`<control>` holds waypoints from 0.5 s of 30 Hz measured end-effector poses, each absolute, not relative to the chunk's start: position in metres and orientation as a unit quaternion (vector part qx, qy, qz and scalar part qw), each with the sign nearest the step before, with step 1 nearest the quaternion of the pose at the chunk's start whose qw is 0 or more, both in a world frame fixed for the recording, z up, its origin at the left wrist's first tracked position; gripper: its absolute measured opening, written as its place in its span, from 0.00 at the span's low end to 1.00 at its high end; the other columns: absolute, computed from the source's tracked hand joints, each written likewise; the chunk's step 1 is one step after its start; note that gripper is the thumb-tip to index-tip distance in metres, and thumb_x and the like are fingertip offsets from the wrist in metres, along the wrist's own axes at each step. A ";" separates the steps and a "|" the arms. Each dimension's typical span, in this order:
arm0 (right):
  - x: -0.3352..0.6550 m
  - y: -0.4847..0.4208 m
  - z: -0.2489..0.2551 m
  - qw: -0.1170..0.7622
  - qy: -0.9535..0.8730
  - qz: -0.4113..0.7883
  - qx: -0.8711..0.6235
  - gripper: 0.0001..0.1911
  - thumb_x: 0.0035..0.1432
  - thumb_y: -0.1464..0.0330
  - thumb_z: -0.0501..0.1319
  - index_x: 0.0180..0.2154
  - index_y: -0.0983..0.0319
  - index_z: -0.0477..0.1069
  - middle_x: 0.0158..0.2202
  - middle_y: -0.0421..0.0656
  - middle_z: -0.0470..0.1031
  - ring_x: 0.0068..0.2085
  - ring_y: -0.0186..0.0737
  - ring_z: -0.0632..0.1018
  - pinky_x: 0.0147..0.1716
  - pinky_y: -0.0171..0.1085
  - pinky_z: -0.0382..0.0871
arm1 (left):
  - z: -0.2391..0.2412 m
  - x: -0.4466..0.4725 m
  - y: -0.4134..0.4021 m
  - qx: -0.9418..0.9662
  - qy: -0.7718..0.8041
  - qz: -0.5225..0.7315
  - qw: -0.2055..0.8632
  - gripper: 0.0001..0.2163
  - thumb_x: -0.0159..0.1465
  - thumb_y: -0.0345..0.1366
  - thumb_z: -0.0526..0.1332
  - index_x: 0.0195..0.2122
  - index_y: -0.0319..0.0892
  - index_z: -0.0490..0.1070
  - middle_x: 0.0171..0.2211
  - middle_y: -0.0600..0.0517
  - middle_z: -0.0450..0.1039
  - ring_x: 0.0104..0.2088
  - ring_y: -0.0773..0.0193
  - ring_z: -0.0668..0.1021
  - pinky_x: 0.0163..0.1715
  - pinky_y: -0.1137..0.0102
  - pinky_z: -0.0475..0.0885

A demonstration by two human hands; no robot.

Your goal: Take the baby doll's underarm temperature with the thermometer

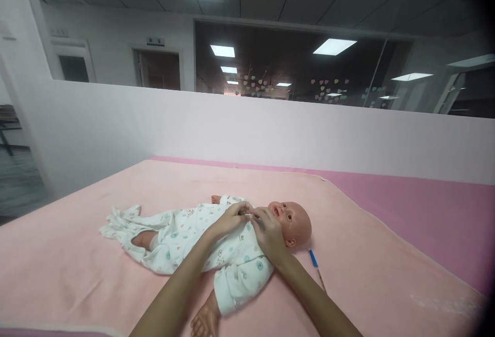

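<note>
A baby doll lies on its back, head to the right, on a pink sheet. It wears a white patterned romper, and one leg shows through an opening at the left. Both my hands meet at the romper's chest, just below the doll's chin. My left hand is closed, its fingertips pinching the front of the romper. Close against it, my right hand has bent fingers on the same fabric near the neckline. The exact bit between the fingertips is small and partly hidden.
A thin stick with a blue end lies right of the doll's head, partly behind my right forearm. The pink sheet covers a wide surface with a darker pink strip at the right. A low white wall stands behind.
</note>
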State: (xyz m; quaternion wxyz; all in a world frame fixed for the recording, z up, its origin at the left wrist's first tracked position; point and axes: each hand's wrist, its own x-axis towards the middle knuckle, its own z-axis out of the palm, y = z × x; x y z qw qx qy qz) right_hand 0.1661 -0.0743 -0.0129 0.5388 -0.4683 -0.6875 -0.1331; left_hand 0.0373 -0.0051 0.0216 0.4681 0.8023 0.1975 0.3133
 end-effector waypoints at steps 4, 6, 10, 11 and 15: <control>0.171 -0.074 -0.010 0.506 -0.720 -0.106 -0.463 0.18 0.54 0.80 0.51 0.43 0.58 0.67 0.38 0.41 0.69 0.39 0.35 0.71 0.38 0.34 0.69 | 0.017 0.038 -0.001 0.795 0.196 0.324 0.474 0.09 0.53 0.28 0.54 0.35 0.39 0.67 0.28 0.54 0.64 0.31 0.67 0.66 0.33 0.72 0.61; 0.173 -0.073 -0.012 0.508 -0.727 -0.095 -0.453 0.20 0.54 0.81 0.49 0.44 0.58 0.67 0.39 0.43 0.68 0.41 0.35 0.71 0.39 0.35 0.69 | 0.016 0.038 0.000 0.794 0.199 0.328 0.471 0.09 0.53 0.28 0.53 0.35 0.39 0.67 0.28 0.54 0.64 0.31 0.67 0.66 0.33 0.72 0.61; 0.172 -0.070 -0.019 0.521 -0.730 -0.094 -0.432 0.20 0.55 0.80 0.48 0.46 0.59 0.66 0.41 0.45 0.67 0.44 0.37 0.70 0.42 0.38 0.68 | 0.018 0.038 -0.002 0.793 0.192 0.327 0.477 0.11 0.53 0.27 0.53 0.38 0.38 0.67 0.29 0.53 0.65 0.31 0.66 0.66 0.33 0.71 0.61; 0.172 -0.069 -0.021 0.525 -0.728 -0.098 -0.431 0.20 0.55 0.80 0.48 0.46 0.59 0.65 0.42 0.45 0.66 0.45 0.38 0.69 0.44 0.39 0.68 | 0.018 0.038 -0.003 0.793 0.190 0.327 0.477 0.12 0.53 0.28 0.53 0.39 0.39 0.67 0.29 0.53 0.65 0.31 0.66 0.66 0.33 0.71 0.61; 0.169 -0.067 -0.026 0.547 -0.703 -0.129 -0.435 0.19 0.54 0.79 0.49 0.46 0.59 0.66 0.46 0.47 0.63 0.48 0.39 0.68 0.46 0.41 0.68 | 0.018 0.038 -0.003 0.798 0.201 0.334 0.459 0.12 0.54 0.28 0.54 0.40 0.39 0.67 0.29 0.54 0.64 0.30 0.67 0.66 0.31 0.73 0.61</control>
